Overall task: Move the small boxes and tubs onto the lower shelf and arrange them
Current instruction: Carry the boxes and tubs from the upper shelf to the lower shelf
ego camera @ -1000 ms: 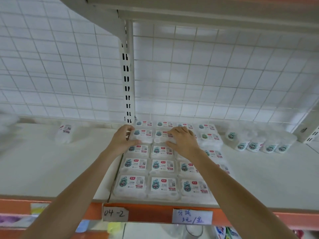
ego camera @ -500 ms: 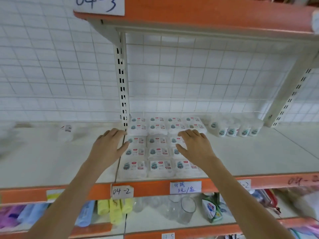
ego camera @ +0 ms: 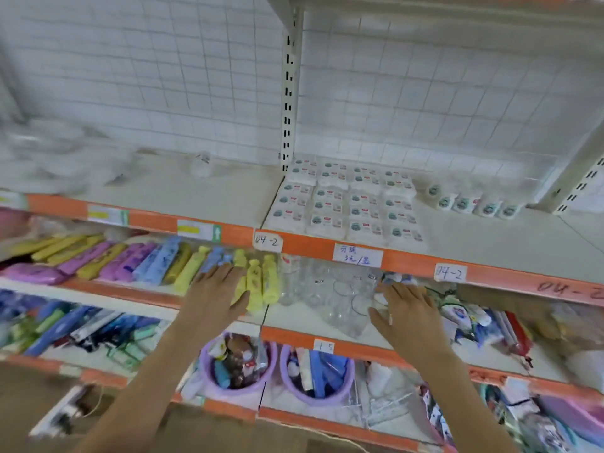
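Reaching forward with both palms down and fingers spread, holding nothing, the left hand (ego camera: 217, 294) hovers in front of the yellow packs (ego camera: 258, 282) and the right hand (ego camera: 407, 310) in front of the clear cups (ego camera: 340, 299), so a careless sweep could, I judge, topple those light cups or drag packs off their ledge. Above them, the small boxes (ego camera: 346, 204) sit in a tight, flat grid on the white shelf (ego camera: 196, 197) near its front edge. Beside this grid, the tubs (ego camera: 470, 202) form a loose, slanting line that looks less tidy, and one blurred container (ego camera: 201, 163) stands well apart to the left.
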The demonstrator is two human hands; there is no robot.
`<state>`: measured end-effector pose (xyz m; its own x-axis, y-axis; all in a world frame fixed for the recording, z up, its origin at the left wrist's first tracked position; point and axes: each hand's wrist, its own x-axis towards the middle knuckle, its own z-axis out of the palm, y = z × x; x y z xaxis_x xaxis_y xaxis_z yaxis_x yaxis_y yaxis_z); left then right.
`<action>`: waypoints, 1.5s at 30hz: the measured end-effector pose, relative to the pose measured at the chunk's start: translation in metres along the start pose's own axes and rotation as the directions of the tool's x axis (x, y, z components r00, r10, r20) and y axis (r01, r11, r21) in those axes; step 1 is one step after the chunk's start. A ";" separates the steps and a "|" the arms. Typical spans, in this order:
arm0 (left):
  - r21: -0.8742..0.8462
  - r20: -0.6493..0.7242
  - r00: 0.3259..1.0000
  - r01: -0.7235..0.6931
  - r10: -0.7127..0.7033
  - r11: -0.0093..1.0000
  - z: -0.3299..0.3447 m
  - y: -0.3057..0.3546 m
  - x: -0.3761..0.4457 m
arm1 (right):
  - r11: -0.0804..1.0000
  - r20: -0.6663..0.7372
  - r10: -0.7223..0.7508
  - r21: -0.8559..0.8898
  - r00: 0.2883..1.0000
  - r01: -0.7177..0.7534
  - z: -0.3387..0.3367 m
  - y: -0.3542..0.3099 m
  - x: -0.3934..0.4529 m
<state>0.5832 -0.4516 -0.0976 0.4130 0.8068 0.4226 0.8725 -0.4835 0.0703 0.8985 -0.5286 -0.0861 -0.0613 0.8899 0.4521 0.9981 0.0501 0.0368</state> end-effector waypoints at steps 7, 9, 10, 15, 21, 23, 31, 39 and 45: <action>0.099 0.082 0.975 0.197 -0.205 0.975 -0.044 -0.019 -0.100 | 0.985 0.086 -0.122 0.129 0.989 0.110 0.001 -0.058 -0.023; 0.110 0.058 0.957 0.278 -0.285 0.954 -0.063 -0.033 -0.125 | 0.970 0.081 -0.198 0.156 0.977 0.184 0.001 -0.086 -0.016; 0.129 0.049 0.944 0.317 -0.326 0.939 -0.073 -0.041 -0.137 | 0.960 0.078 -0.235 0.176 0.969 0.219 0.001 -0.102 -0.011; 0.209 -0.009 0.835 0.540 -0.550 0.816 -0.114 -0.089 -0.199 | 0.879 0.059 -0.413 0.287 0.909 0.381 0.003 -0.197 0.019; 0.219 -0.113 0.700 0.710 -0.705 0.669 -0.155 -0.164 -0.264 | 0.777 0.010 -0.554 0.365 0.832 0.513 0.008 -0.318 0.058; 0.232 -0.119 0.678 0.730 -0.725 0.644 -0.164 -0.198 -0.279 | 0.750 -0.003 -0.581 0.387 0.814 0.536 0.012 -0.357 0.071; 0.190 -0.111 0.663 0.746 -0.741 0.639 -0.189 -0.331 -0.294 | 0.727 -0.027 -0.583 0.428 0.812 0.537 0.019 -0.495 0.139; 0.067 -0.150 0.732 0.678 -0.664 0.732 -0.200 -0.440 -0.259 | 0.748 -0.053 -0.545 0.420 0.836 0.514 0.023 -0.564 0.210; 0.033 -0.155 0.797 0.595 -0.584 0.803 -0.196 -0.516 -0.197 | 0.791 -0.126 -0.474 0.374 0.872 0.484 0.040 -0.586 0.279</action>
<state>0.0002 -0.4273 -0.0398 -0.2211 0.8725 0.4358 0.9550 0.1031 0.2780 0.2971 -0.2912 -0.0170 -0.5274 0.6949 0.4889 0.7636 0.6399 -0.0857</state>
